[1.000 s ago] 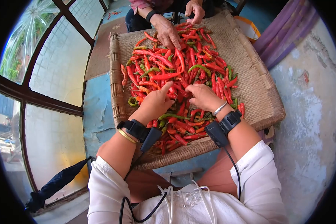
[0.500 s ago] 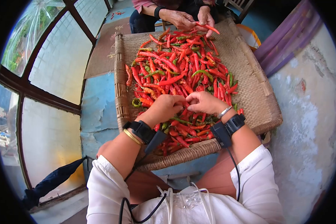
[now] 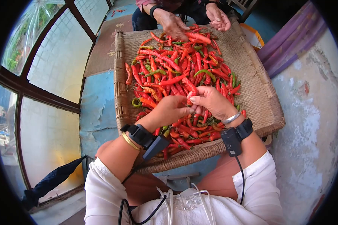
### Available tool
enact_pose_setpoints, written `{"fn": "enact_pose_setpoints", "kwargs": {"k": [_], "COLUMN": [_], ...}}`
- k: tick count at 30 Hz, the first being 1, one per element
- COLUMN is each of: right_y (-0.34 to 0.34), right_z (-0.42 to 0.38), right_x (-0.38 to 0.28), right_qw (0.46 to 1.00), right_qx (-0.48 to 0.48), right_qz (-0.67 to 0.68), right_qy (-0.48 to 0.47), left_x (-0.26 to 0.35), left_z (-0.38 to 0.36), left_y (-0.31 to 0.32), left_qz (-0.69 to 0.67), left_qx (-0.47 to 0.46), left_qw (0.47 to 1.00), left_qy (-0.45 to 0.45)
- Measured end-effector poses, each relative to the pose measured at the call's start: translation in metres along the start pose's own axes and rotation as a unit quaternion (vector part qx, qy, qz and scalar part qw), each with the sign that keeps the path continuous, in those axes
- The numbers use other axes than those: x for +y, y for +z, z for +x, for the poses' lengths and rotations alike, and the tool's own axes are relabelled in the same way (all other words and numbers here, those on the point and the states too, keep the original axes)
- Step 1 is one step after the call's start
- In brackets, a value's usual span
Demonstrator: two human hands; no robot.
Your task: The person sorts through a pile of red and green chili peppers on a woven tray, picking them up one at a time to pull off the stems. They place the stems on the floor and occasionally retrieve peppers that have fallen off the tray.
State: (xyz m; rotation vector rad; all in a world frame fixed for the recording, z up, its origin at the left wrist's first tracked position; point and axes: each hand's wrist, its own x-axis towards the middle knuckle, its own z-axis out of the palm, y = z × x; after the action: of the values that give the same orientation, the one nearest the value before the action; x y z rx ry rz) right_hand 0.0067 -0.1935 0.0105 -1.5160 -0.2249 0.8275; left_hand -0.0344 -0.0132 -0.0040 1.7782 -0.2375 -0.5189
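Note:
Red and a few green chili peppers (image 3: 169,63) lie heaped on a woven tray (image 3: 251,80). Over the middle of the heap, my right hand (image 3: 212,101) pinches a red pepper (image 3: 190,87) that points up and to the left. My left hand (image 3: 172,110) is close beside it, its fingers and thumb near the lower end of that pepper; whether it grips anything is hard to see. Both wrists carry black straps with small devices.
Across the tray, another person's hand (image 3: 172,23) reaches into the peppers and their other hand (image 3: 218,17) is held palm up. Framed windows (image 3: 50,56) stand at the left, a worn wall (image 3: 308,112) and purple cloth (image 3: 289,37) at the right.
A red pepper now shows upright in my right hand, and both hands have shifted slightly. The other person's hands have parted, one lowering to the heap without the pepper held up before.

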Motion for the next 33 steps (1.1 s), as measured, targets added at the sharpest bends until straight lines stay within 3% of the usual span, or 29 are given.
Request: {"fn": "enact_pose_setpoints", "kwargs": {"k": [2, 4, 10, 12, 15, 16, 18, 23, 25, 27, 28, 29, 30, 33], "right_y": [0.003, 0.003, -0.020, -0.030, -0.043, -0.050, -0.059, -0.059, -0.056, -0.052, -0.049, -0.048, -0.048, -0.045], "right_z": [-0.004, -0.004, -0.011, -0.012, -0.012, -0.012, -0.012, -0.017, -0.013, -0.008, -0.006, -0.006, -0.007, -0.006], "right_x": [-0.005, -0.004, -0.015, -0.012, -0.007, 0.000, 0.010, 0.013, 0.022, 0.032, 0.035, 0.034, 0.034, 0.033], "right_qw": [0.999, 1.000, 0.964, 0.970, 0.994, 0.994, 0.921, 0.919, 0.843, 0.846, 0.847, 0.844, 0.844, 0.812], "right_qx": [-0.020, -0.015, 0.025, 0.048, 0.104, 0.104, 0.113, 0.065, 0.013, -0.007, -0.029, -0.029, -0.031, -0.017], "right_qz": [0.024, 0.009, 0.243, 0.220, -0.033, -0.032, -0.366, -0.388, -0.532, -0.530, -0.529, -0.536, -0.536, -0.583], "right_qy": [-0.008, -0.016, -0.106, -0.097, -0.027, -0.027, -0.067, -0.015, -0.081, -0.059, -0.036, -0.005, -0.005, -0.007], "left_x": [0.000, 0.018, 0.036, 0.040, 0.042, 0.042, 0.044, 0.057, 0.055, 0.043, 0.037, 0.031, 0.027, 0.015], "left_z": [-0.002, -0.006, -0.012, -0.013, -0.013, -0.012, -0.012, -0.016, -0.016, -0.012, -0.006, 0.000, 0.004, 0.010], "left_y": [0.004, 0.000, -0.018, -0.023, -0.031, -0.033, -0.034, -0.041, -0.050, -0.064, -0.065, -0.067, -0.069, -0.070], "left_qz": [-0.013, -0.065, -0.019, -0.003, 0.012, 0.013, 0.098, 0.138, 0.136, 0.034, 0.034, -0.140, -0.307, -0.366], "left_qx": [-0.013, -0.059, -0.110, -0.120, -0.090, -0.089, -0.050, -0.069, -0.060, 0.061, 0.061, 0.131, 0.195, 0.249], "left_qw": [1.000, 0.990, 0.988, 0.987, 0.983, 0.983, 0.977, 0.974, 0.975, 0.993, 0.993, 0.981, 0.919, 0.892], "left_qy": [0.019, -0.111, -0.110, -0.106, -0.160, -0.160, -0.184, -0.166, -0.165, -0.099, -0.100, 0.026, 0.149, 0.095]}}
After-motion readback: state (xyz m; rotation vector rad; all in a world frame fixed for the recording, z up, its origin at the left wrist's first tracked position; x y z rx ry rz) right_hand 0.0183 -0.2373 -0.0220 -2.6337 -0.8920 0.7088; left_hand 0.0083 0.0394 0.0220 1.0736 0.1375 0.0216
